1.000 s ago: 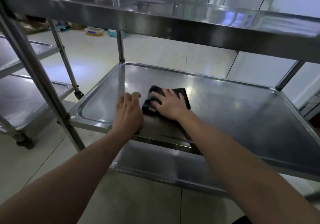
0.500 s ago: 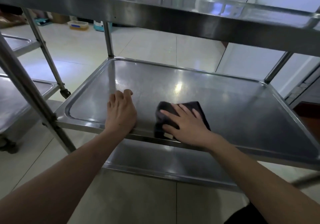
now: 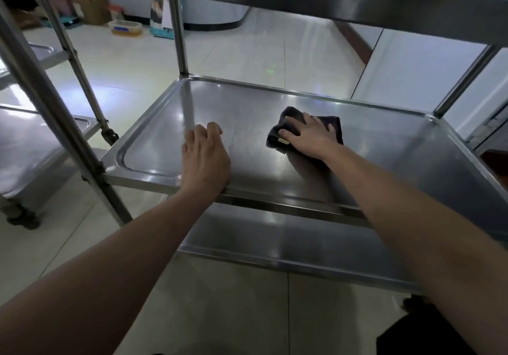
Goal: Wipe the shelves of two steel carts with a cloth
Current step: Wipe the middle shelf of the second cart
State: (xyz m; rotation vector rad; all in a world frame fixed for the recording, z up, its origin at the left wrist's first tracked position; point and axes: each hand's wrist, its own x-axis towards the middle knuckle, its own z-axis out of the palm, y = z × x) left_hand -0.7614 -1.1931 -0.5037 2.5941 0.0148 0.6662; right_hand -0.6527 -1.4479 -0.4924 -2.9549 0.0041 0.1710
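Note:
The middle shelf [image 3: 384, 145] of a steel cart fills the centre of the head view. A dark cloth [image 3: 286, 119] lies flat on it, a little right of centre. My right hand [image 3: 309, 134] presses down on the cloth with fingers spread over it. My left hand [image 3: 204, 159] rests on the shelf's near rim, left of the cloth, fingers curled on the steel surface. The cart's top shelf [image 3: 330, 0] runs overhead and its bottom shelf [image 3: 288, 242] shows below. A second steel cart [image 3: 30, 145] stands at the left.
Upright cart posts [image 3: 55, 112] cross the left side and one [image 3: 180, 35] stands at the shelf's far left corner. Boxes and a plastic container [image 3: 125, 27] sit on the tiled floor at the back. A wall [image 3: 412, 74] stands at the far right.
My right hand has slid the cloth from beside my left hand toward the right and then farther back on the shelf. My left hand stayed on the near rim. The camera view shifted.

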